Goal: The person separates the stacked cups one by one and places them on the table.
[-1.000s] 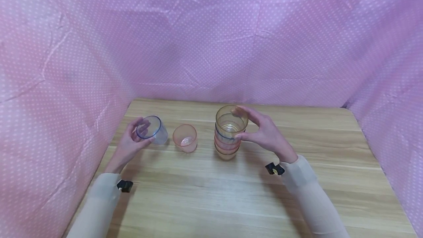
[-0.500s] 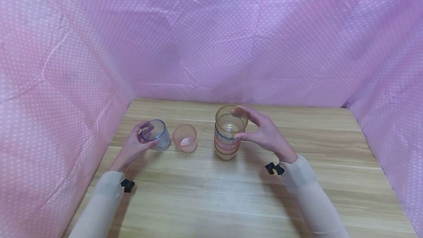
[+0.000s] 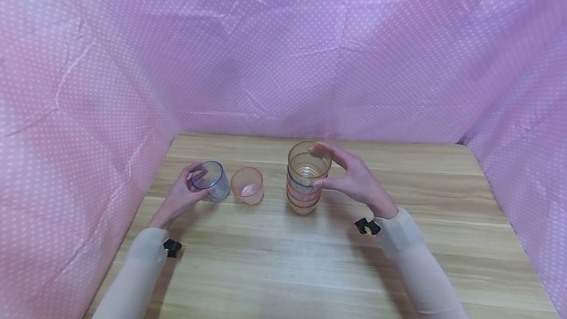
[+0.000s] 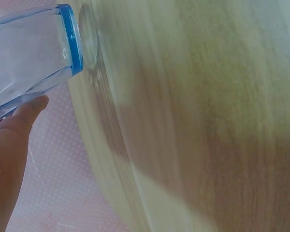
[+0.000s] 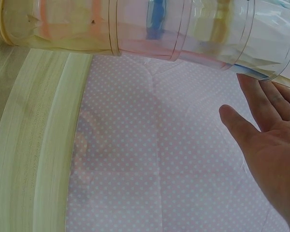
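My left hand (image 3: 181, 195) holds a clear cup with a blue rim (image 3: 220, 188), thumb on the near side and fingers behind. In the left wrist view the blue-edged base of this cup (image 4: 29, 53) is close to the tabletop, with the thumb beneath its side. Just right of it a pink cup (image 3: 247, 188) stands upright. Further right, my right hand (image 3: 354, 176) curves round the top yellow cup (image 3: 306, 159) of an upright stack. Below that cup are blue-rimmed, pink and yellow cups. The right wrist view shows the stack (image 5: 140, 29) sideways, its fingers partly hidden behind it.
The wooden tabletop (image 3: 274, 260) has its back edge a little behind the cups. Pink dotted cloth (image 3: 283, 63) hangs behind it and on both sides. A small black device (image 3: 173, 247) sits at the left wrist, and another (image 3: 367, 226) at the right.
The left hand has brought the blue-rimmed cup a short way right and nearer, beside the pink cup. The right hand and the stack have stayed in place.
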Demonstrator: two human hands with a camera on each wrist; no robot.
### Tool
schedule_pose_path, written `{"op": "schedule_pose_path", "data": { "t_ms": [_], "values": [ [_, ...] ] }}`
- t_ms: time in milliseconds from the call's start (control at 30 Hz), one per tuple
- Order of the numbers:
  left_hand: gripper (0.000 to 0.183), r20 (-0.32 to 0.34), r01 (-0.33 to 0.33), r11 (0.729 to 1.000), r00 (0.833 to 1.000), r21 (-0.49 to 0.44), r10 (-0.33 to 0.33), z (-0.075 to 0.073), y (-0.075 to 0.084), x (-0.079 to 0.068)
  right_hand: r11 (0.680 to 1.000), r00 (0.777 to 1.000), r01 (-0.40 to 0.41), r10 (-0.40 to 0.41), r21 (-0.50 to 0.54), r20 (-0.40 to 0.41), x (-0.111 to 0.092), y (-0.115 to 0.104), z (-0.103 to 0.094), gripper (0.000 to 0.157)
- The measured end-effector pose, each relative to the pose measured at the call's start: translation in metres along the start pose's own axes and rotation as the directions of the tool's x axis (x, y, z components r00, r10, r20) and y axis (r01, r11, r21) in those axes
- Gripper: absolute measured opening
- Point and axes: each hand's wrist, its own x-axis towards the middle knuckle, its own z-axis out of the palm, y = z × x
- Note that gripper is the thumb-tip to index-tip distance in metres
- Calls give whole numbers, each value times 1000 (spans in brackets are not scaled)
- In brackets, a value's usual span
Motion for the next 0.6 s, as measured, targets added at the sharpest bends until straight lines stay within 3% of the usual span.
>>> {"op": "schedule_pose_path", "data": {
  "t_ms": [233,600],
  "values": [
    [90,16,0,1000,1000,-7,0,1,-2,1,1000,1000,4,-4,5,-1,0,1,0,79],
    [89,26,-10,998,1000,58,9,2,-3,6,1000,1000,-2,2,22,9,0,0,-1,80]
  ]
}}
